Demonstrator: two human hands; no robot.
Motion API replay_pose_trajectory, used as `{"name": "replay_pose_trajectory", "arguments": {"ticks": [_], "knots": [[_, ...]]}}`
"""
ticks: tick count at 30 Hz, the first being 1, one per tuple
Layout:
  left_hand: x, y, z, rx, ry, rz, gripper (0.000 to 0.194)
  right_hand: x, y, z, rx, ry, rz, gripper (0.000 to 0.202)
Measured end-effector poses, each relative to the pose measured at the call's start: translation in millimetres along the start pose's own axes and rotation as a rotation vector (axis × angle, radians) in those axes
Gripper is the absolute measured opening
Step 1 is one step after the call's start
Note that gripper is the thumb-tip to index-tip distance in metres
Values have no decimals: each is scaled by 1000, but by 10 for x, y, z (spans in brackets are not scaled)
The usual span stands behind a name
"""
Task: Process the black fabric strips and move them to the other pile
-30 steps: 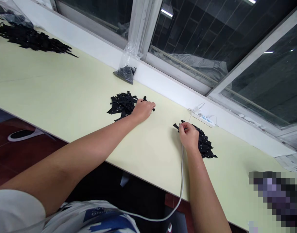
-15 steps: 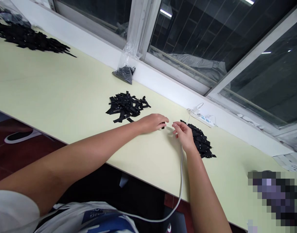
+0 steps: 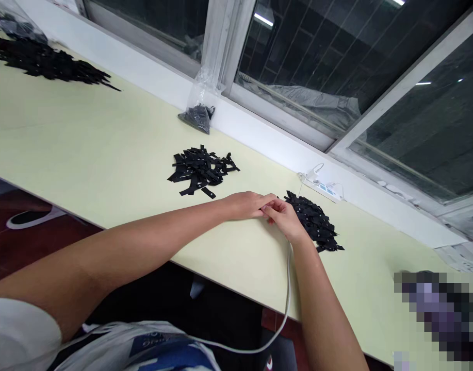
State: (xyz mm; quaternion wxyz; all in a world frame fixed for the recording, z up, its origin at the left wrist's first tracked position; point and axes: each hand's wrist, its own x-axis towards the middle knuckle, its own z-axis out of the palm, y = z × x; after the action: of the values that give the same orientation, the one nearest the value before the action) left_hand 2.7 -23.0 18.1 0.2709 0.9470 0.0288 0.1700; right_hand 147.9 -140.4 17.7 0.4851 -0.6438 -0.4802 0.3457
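The left hand point(image 3: 249, 205) and right hand point(image 3: 284, 219) meet at curled fingers over the tabletop point(image 3: 228, 247); whether either grips anything cannot be told. One pile of black strips point(image 3: 199, 167) lies beyond the left hand, a second pile point(image 3: 315, 221) just beside the right hand. Strips appear light and pliable, likely best pinched near one end.

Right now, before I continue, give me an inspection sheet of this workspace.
Surface: pale table, bearing black strips.
Job's things: middle strip pile, loosely scattered; right strip pile, beside the right grip.
Clutter: clear bag of dark pieces; far-left dark pile.
Grips: left grip and right grip meet at the fingers; anything held is hidden.
Cables: white cable crossing the table's front edge; power strip at its back.
Surroundings: windows and white ledge behind.
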Motion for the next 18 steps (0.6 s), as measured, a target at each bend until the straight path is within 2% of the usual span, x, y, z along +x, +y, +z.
{"name": "replay_pose_trajectory", "arguments": {"ticks": [2,7,11,18], "knots": [[5,9,11,47,-14,-15,31,16,23,3,-39,5,-4,36],[11,14,1,81,-6,-35,23,4,17,-10,-89,-21,-5,38],[11,33,-12,118,-12,-73,29,-11,-7,-3,-137,-53,-42,37],[9,7,1,66,2,-60,39,43,54,22,-158,23,-50,30]]}}
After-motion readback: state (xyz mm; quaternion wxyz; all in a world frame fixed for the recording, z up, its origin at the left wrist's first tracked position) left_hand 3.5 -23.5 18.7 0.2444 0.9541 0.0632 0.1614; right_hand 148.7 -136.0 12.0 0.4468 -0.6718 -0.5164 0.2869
